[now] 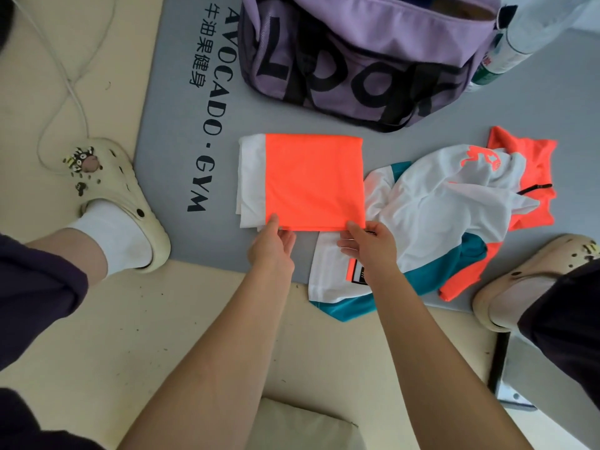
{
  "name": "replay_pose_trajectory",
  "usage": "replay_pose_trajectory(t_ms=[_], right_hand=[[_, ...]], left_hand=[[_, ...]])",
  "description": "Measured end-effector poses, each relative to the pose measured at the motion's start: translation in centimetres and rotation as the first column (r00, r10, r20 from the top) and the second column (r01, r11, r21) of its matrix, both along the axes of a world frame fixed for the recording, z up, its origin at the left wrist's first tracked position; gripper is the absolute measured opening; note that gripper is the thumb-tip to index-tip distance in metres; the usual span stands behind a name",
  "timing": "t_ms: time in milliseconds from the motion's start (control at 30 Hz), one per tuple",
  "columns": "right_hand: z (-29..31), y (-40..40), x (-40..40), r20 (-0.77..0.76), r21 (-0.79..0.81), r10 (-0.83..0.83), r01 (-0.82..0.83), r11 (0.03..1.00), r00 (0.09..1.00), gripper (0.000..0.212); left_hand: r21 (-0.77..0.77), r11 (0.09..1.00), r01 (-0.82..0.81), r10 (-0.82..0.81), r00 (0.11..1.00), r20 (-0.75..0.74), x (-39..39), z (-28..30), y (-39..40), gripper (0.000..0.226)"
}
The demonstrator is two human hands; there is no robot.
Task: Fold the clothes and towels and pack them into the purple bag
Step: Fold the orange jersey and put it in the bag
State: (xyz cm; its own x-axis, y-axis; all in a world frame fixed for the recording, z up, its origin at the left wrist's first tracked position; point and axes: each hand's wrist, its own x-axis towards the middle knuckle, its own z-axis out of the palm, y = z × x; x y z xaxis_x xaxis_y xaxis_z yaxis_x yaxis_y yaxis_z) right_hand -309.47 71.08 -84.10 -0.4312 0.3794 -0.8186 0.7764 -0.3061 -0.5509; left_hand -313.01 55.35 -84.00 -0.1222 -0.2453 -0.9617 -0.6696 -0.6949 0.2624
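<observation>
A: What does the folded garment look like?

B: A neat flat rectangle, bright orange on top, with a white band along its nine o'clock side where layered edges show. It lies on the grey gym mat, at the centre of the view.

A: And the hands?

B: Both sit at its six o'clock edge. The left hand pinches the corner, thumb on top of the orange cloth and fingers tucked beneath. The right hand grips the same edge further toward three o'clock, fingers curled under.

A: Where is the purple bag?

B: At twelve o'clock from the garment, unzipped, with big black letters on its side.

A: Anything else to fold?

B: A crumpled white, teal and orange jacket lies at three o'clock, touching the folded piece and spilling off the mat onto the cream floor.
</observation>
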Motion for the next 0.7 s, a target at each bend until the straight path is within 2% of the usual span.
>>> replay_pose_trajectory(t_ms=[67,133,233,400,500,600,700], right_hand=[[0.0,-0.5,0.2,0.077,-0.006,0.035,-0.035,0.999,0.996,0.03],[0.0,-1.5,0.5,0.111,-0.157,0.095,-0.077,0.985,0.989,0.037],[-0.1,-3.0,0.5,0.06,-0.293,0.035,-0.016,0.956,0.998,0.037],[-0.3,-4.9,-0.7,0.059,-0.198,-0.189,0.197,0.96,0.98,0.036],[-0.5,-5.1,-0.9,0.053,-0.184,-0.27,0.275,0.944,0.961,0.029],[-0.4,-4.6,-0.6,0.076,-0.145,-0.286,0.295,0.944,0.955,0.017],[-0.2,-4.1,-0.3,0.084,-0.13,-0.286,0.295,0.946,0.954,0.014]], left_hand=[[-0.065,0.996,0.067,-0.066,0.998,0.016,0.4,0.0,0.2,0.022],[-0.06,0.996,0.069,-0.069,0.998,-0.001,0.4,0.1,0.3,0.021],[-0.011,0.996,0.093,-0.093,0.995,-0.044,0.1,0.0,0.1,0.035],[-0.017,0.992,0.123,-0.123,0.992,-0.025,0.4,-0.1,-0.2,0.034],[-0.053,0.994,0.099,-0.1,0.995,-0.004,0.6,-0.1,0.1,0.018],[-0.036,0.998,0.057,-0.056,0.998,0.031,0.8,0.1,0.1,0.004],[-0.008,1.0,0.01,-0.01,0.999,0.053,0.5,0.0,0.1,0.007]])
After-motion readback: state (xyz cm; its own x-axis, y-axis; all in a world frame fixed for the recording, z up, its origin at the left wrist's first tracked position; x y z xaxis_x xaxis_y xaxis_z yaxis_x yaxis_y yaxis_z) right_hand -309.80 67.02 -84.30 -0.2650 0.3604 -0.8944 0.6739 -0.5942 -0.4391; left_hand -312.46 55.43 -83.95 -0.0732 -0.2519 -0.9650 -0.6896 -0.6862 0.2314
